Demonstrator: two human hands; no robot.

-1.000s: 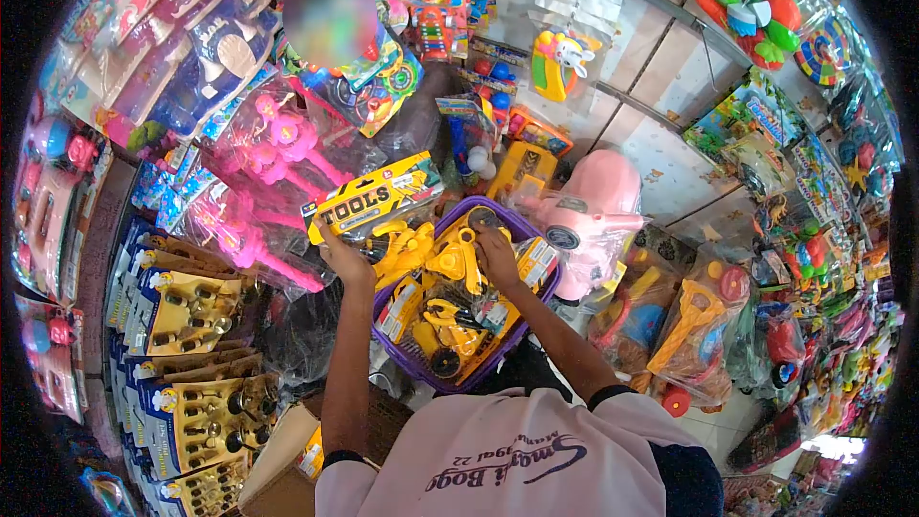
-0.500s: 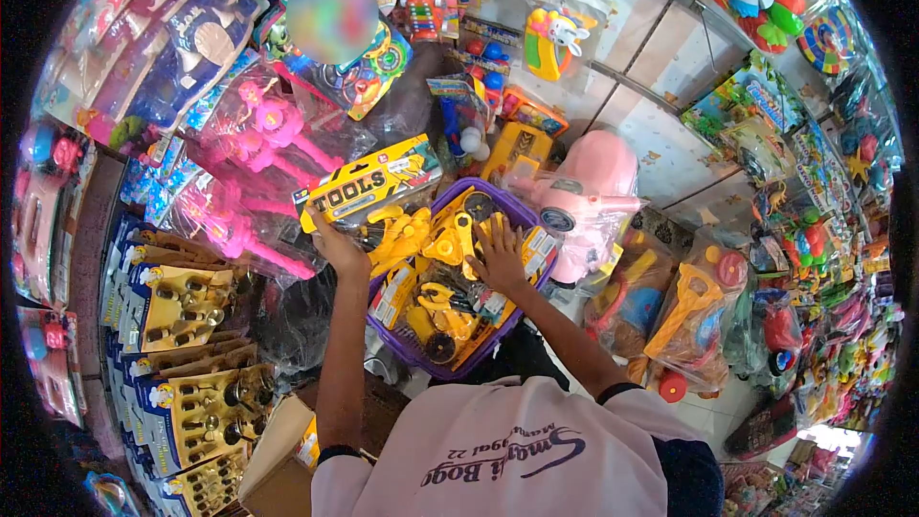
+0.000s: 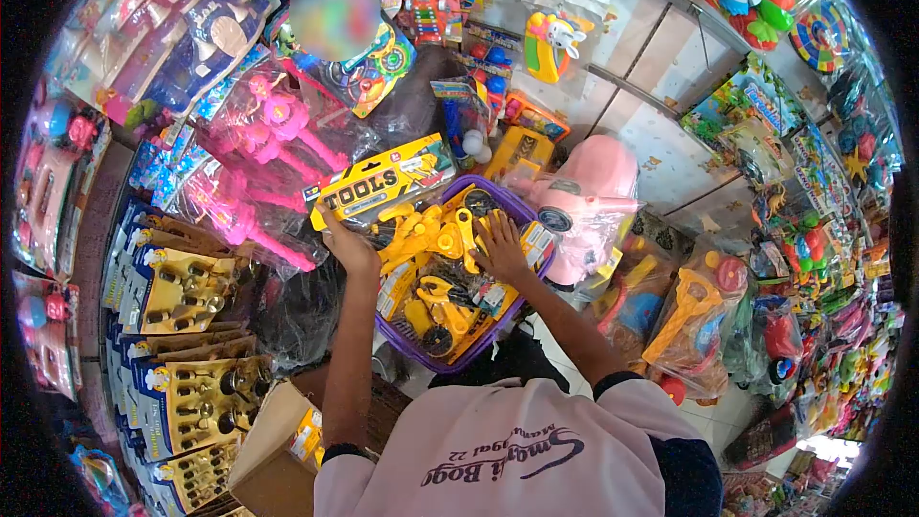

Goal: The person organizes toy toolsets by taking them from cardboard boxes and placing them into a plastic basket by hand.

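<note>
My left hand [image 3: 347, 249] grips the lower edge of a yellow toy pack with a "TOOLS" header card [image 3: 383, 179], holding it tilted over the left rim of a purple basket [image 3: 428, 352]. The basket is full of yellow toy tool packs [image 3: 436, 297]. My right hand [image 3: 501, 249] lies flat with fingers spread on the packs near the basket's far right side.
A bagged pink toy scooter [image 3: 586, 201] stands right of the basket. Bagged pink toys [image 3: 254, 168] hang at the left above stacked yellow boxed toys [image 3: 182, 292]. A brown carton [image 3: 278, 450] sits at lower left. Bagged orange toys [image 3: 684, 321] crowd the right.
My right hand went from gripping a yellow tool in the basket to lying flat with fingers spread on the packs. My left hand keeps hold of the "TOOLS" pack.
</note>
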